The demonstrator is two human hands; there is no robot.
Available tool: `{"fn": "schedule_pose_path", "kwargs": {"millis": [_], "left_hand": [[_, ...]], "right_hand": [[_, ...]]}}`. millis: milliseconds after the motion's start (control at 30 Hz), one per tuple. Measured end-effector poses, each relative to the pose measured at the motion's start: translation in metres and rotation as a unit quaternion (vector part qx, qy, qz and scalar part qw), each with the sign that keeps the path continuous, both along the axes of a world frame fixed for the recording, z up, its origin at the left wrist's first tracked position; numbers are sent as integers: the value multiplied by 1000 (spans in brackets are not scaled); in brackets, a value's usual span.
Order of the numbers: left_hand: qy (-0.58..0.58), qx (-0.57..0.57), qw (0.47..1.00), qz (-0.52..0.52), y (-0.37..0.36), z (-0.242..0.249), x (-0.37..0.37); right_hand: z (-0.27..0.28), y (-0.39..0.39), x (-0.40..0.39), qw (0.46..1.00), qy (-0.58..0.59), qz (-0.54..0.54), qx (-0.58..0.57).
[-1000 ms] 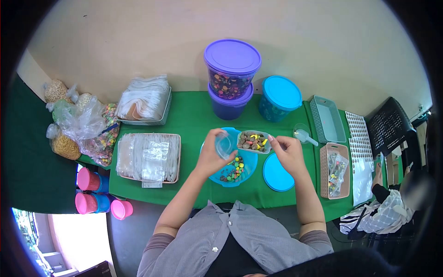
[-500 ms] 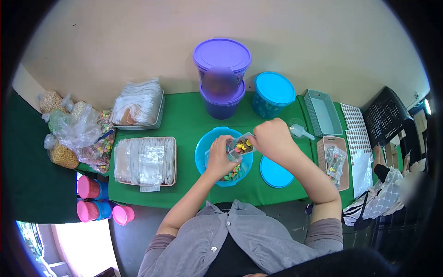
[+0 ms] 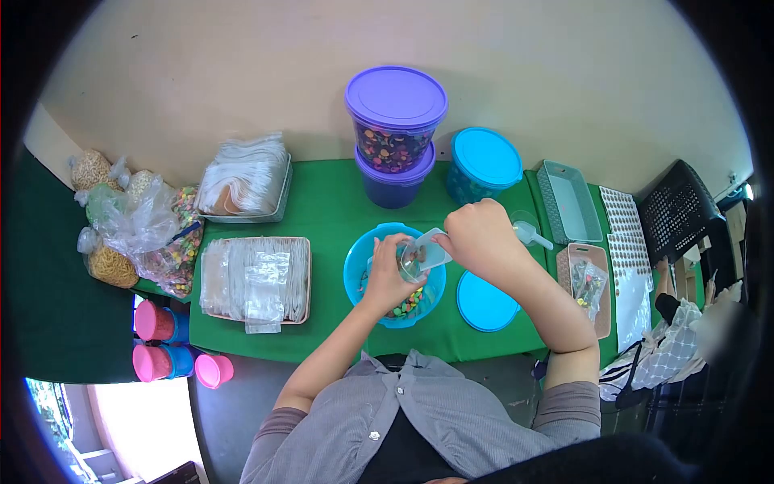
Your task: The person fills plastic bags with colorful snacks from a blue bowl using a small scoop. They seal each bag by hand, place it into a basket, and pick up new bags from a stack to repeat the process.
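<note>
My left hand is wrapped round a small clear cup above the blue bowl. Inside the bowl lie colourful pieces, partly hidden by the hand and cup. My right hand grips a translucent scoop, which is tipped over at the mouth of the cup. Some brownish pieces show through the cup wall.
Purple-lidded tubs and a blue tub stand behind. A blue lid and a second scoop lie right. Left are baskets of plastic bags and filled bags. Another person's sleeve shows far right.
The scoop has tilted over, and the yellow and red pieces seen in it before no longer show there. My right hand has turned with it. The view has shifted slightly.
</note>
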State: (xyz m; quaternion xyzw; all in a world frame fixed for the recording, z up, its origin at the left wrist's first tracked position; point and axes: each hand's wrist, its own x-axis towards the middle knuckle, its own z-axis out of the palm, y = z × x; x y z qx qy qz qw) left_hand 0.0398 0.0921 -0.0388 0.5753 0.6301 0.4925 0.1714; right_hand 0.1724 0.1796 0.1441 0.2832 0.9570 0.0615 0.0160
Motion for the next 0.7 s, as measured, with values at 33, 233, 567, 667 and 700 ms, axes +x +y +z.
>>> {"fn": "schedule_pose_path", "kwargs": {"millis": [33, 233, 567, 667, 700], "left_hand": [[18, 10, 1000, -7, 1, -3, 0], [74, 22, 997, 25, 0, 10, 1], [-438, 42, 898, 11, -2, -3, -52], [-481, 96, 871, -24, -8, -5, -66], [-480, 98, 871, -21, -11, -4, -71]], "right_hand": [[0, 0, 1, 1000, 0, -1, -1], [7, -2, 9, 999, 23, -24, 4], [-128, 18, 7, 998, -26, 53, 8], [-182, 3, -4, 992, -5, 87, -93], [-196, -1, -7, 984, -39, 83, -153]]}}
